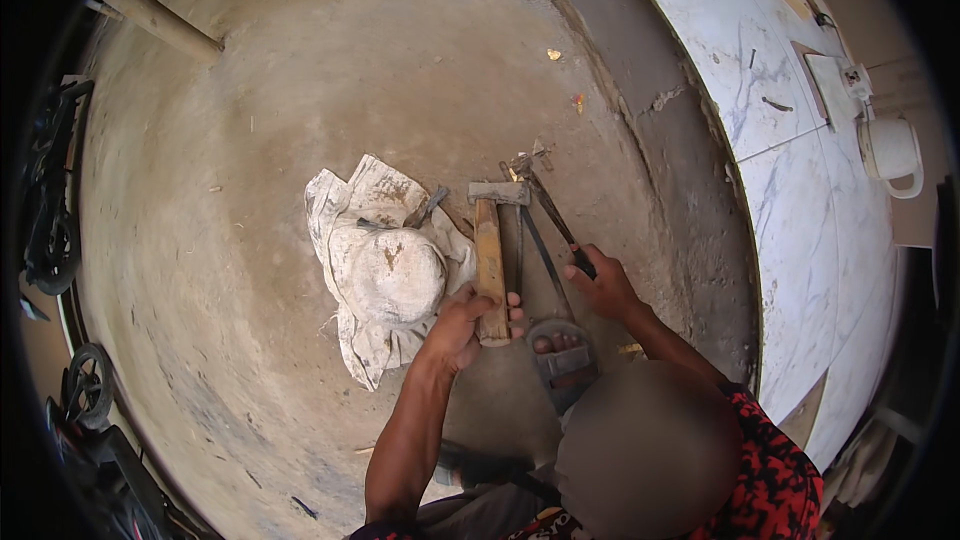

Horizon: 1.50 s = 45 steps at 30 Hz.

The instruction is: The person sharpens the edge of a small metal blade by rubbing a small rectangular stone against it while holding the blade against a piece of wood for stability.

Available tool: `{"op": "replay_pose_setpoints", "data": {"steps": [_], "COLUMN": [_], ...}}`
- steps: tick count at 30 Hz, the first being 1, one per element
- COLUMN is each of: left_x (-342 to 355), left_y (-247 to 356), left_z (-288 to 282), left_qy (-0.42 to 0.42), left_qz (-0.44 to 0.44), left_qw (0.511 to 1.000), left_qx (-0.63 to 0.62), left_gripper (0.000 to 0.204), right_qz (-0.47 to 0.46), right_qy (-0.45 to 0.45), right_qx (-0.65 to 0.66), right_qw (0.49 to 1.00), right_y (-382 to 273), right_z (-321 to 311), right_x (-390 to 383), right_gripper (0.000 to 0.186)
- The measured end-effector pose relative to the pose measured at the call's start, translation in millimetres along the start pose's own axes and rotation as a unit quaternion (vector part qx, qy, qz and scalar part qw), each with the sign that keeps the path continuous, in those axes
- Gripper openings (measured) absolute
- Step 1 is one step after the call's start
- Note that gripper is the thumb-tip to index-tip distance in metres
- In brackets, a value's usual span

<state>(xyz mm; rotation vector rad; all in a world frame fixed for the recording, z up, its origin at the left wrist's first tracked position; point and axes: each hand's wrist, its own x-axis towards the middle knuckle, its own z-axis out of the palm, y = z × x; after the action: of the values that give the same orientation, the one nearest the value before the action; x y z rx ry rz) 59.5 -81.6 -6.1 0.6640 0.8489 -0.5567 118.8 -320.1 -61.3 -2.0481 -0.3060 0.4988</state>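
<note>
The left hand [465, 325] closes around the lower part of the handle of a wooden-handled hammer [489, 258]; the fingertips show along the handle's right edge, with no visible gap in the grip. The metal head points away from the person.

The right hand [606, 290] closes around the black grip of a slim hand tool [551, 205]. Its far end lies near the hammer head — contact between the two cannot be determined.

A white sack [400, 275] with a rounded bulge lies on the concrete floor [270, 140], just left of the wooden-handled hammer. A dark rod [547, 265] lies between the two held tools. A sandaled foot [562, 360] is positioned below the rod — between the two hands.
</note>
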Motion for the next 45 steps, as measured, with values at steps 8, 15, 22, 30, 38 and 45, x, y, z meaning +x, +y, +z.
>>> {"op": "replay_pose_setpoints", "data": {"steps": [8, 15, 22, 30, 38, 45], "left_x": [13.8, -21.6, -36.2, -31.3, -23.1, -18.0], "left_y": [3.1, 7.1, 12.4, -3.4, 10.9, 10.3], "left_z": [4.4, 28.8, 35.9, -2.8, 13.0, 25.6], "left_qy": [-0.102, -0.203, -0.050, -0.209, -0.267, -0.213], "left_qz": [-0.024, -0.083, 0.000, -0.028, -0.040, -0.059], "left_qw": [0.977, 0.917, 0.959, 0.890, 0.880, 0.909], "left_qx": [-0.185, -0.334, -0.278, -0.404, -0.392, -0.353], "left_gripper": [0.014, 0.013, 0.010, 0.009, 0.011, 0.014], "right_qz": [-0.103, 0.029, -0.224, -0.094, -0.006, 0.047], "right_qy": [-0.022, -0.043, -0.035, -0.084, -0.068, -0.048], "right_qx": [-0.040, -0.211, -0.050, -0.139, -0.224, -0.244], "right_qw": [0.994, 0.976, 0.973, 0.982, 0.972, 0.967], "right_y": [-44.9, -28.0, -75.6, -84.0, -68.9, -21.4], "right_z": [7.6, -6.7, -1.0, 4.2, 5.5, -24.4], "right_x": [16.0, 65.9, 23.4, 21.1, 62.7, 74.9], "right_gripper": [0.032, 0.024, 0.025, 0.023, 0.022, 0.025]}}
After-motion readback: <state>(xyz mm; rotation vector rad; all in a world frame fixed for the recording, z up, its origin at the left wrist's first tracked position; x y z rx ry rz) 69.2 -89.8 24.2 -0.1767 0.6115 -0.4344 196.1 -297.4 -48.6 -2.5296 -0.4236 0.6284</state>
